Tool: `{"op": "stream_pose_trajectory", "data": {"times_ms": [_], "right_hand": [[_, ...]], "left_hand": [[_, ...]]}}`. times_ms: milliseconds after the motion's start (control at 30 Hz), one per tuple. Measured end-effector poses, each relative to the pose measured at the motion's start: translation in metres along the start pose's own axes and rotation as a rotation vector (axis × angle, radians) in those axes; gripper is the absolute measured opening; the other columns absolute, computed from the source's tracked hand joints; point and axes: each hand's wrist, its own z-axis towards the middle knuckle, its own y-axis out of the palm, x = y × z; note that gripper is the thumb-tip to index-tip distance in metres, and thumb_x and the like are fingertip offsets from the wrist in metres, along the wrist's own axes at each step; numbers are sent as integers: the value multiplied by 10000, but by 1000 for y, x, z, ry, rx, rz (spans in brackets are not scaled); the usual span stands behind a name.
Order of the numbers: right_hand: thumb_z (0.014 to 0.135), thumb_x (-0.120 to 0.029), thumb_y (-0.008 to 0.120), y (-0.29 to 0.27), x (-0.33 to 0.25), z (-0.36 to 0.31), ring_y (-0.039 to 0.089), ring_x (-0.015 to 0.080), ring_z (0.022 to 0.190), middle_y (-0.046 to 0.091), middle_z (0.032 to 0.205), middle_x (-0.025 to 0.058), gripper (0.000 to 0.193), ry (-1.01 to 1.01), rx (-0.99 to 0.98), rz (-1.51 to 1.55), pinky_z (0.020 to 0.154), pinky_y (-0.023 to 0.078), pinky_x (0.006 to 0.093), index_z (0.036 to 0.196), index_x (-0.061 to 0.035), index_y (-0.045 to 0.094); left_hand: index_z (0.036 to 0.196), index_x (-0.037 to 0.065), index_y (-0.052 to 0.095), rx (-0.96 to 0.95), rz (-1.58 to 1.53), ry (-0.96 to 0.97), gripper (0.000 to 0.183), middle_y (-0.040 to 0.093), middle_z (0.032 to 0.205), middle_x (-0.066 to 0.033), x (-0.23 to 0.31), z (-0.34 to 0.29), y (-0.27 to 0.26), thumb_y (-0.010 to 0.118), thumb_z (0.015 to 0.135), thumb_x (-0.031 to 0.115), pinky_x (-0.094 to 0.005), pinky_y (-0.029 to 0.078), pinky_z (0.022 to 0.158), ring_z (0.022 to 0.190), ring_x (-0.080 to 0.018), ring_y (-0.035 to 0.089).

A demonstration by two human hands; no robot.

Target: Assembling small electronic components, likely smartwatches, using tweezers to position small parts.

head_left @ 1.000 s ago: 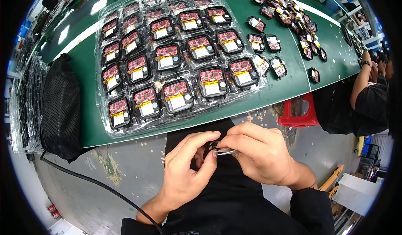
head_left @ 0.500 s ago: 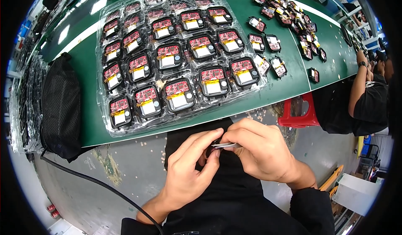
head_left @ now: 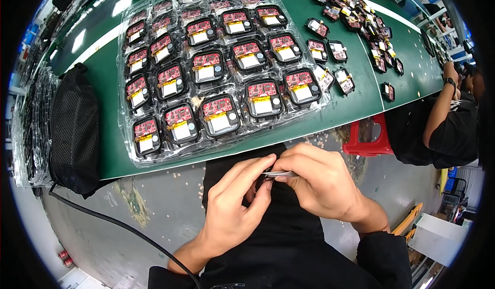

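My left hand [head_left: 231, 202] is closed with its fingertips round a small dark piece [head_left: 261, 181], mostly hidden behind fingers and thumb, so its kind does not show. Pinched in my right hand [head_left: 324, 187] is a pair of metal tweezers [head_left: 283, 174], with the tips at the piece. Both hands meet over my lap, just before the table edge. Beyond them on the table lies a clear plastic blister tray [head_left: 135, 157]. It holds rows of black square housings [head_left: 220, 115] with red circuit boards, white blocks and yellow tape.
More housings lie loose [head_left: 344, 81] and heaped [head_left: 363, 23] on the green table [head_left: 330, 120] at the right. A black mesh bag [head_left: 75, 129] stands at the left, with a black cable [head_left: 124, 231] below it. A red stool [head_left: 367, 137] and a co-worker's arm [head_left: 438, 111] are further right.
The tweezers have tilted slightly between my hands, which stay almost in place. The co-worker's arm at the right has shifted a little.
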Motion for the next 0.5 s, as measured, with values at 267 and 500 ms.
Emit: {"op": "stream_pose_trajectory", "data": {"times_ms": [267, 500], "right_hand": [[778, 10, 789, 0, -1, 8, 665, 307, 743, 653, 887, 119, 248, 9, 59, 16, 610, 525, 376, 991, -13, 666], [808, -36, 781, 0, 2, 11, 656, 349, 759, 635, 888, 122, 226, 72, 55, 76, 622, 522, 406, 992, -36, 651]], "left_hand": [[1311, -11, 642, 55, -42, 23, 469, 686, 1071, -128, -7, 0, -3, 689, 854, -109, -232, 485, 590, 698, -90, 588], [1311, -27, 636, 56, -95, 22, 461, 695, 1021, -117, -11, -1, -2, 695, 860, -103, -228, 489, 599, 719, -83, 592]]}}
